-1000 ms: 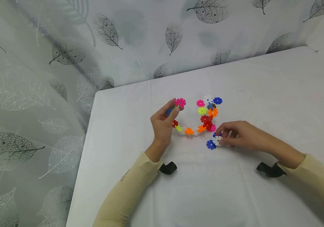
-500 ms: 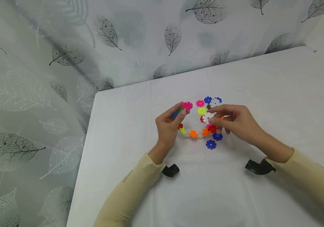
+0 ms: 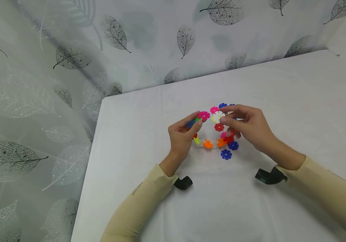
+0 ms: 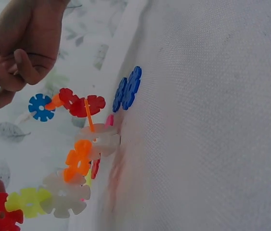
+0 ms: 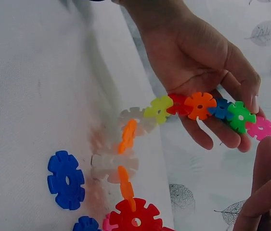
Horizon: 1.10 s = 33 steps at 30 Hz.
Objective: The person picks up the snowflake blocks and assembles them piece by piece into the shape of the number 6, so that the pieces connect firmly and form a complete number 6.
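In the head view my left hand (image 3: 179, 139) holds one end of a chain of interlocking plastic snowflake discs, thumb and fingers near its green disc (image 5: 241, 117) and the pink end disc (image 3: 204, 116). My right hand (image 3: 253, 127) pinches a white snowflake disc (image 3: 218, 117) between thumb and fingertips, a short way right of that pink disc. The chain hangs in a curve between the hands, through orange (image 3: 207, 144) and whitish discs to red ones (image 5: 136, 219) under my right hand. Its far end is partly hidden behind the right fingers.
Loose discs lie on the white-covered table (image 3: 221, 208): two blue discs (image 3: 226, 154) in front, a red disc (image 3: 219, 127) and a pink disc (image 3: 214, 110) farther back. Black curved pieces (image 3: 183, 183) sit at both sleeve cuffs. A leaf-print curtain (image 3: 148, 40) hangs behind.
My right hand has picked up the white disc from beside the blue discs and brought it up and left, close to the chain's pink end. My left hand has shifted slightly right with the chain.
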### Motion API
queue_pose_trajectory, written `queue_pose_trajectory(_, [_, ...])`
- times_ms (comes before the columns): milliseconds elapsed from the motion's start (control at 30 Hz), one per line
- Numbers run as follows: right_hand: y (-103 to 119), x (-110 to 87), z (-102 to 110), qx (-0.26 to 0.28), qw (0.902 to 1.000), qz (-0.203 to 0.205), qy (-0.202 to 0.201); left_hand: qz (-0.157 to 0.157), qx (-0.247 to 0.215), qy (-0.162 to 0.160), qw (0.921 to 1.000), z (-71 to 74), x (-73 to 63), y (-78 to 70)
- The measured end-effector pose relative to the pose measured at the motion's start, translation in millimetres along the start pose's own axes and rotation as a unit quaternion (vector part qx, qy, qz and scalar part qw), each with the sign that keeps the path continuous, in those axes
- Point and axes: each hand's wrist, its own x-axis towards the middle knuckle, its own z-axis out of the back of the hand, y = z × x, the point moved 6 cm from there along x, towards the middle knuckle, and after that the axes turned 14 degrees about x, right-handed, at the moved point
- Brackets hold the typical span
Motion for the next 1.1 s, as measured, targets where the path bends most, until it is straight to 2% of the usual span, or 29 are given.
queue_pose_trajectory(133, [-1,1.4,-1,0.024,0.9997,-0.006,-0.002,-0.001,0.014,0.007,0.9999,-1.0,-1.2,-0.9])
queue_pose_trajectory(433, [-3,2.4,-6,0.061,0.9979,-0.016,0.015,-0.023,0.069,0.022,0.9971,-2.5,-2.8,-3.9])
queue_pose_trajectory(600, [-3,2.0,-6,0.056,0.9980,-0.022,0.016,-0.031,0.075,0.031,0.9962,-3.3,-3.0,-4.1])
queue_pose_trajectory(867, [-1,2.2,-7,0.046,0.9989,-0.008,0.008,-0.073,0.086,0.041,0.9928,-6.3,-2.6,-8.9])
queue_pose_trajectory(1100, [1,2.6,-7,0.040,0.9992,-0.004,0.005,-0.080,0.094,0.049,0.9912,-7.5,-2.5,-11.3])
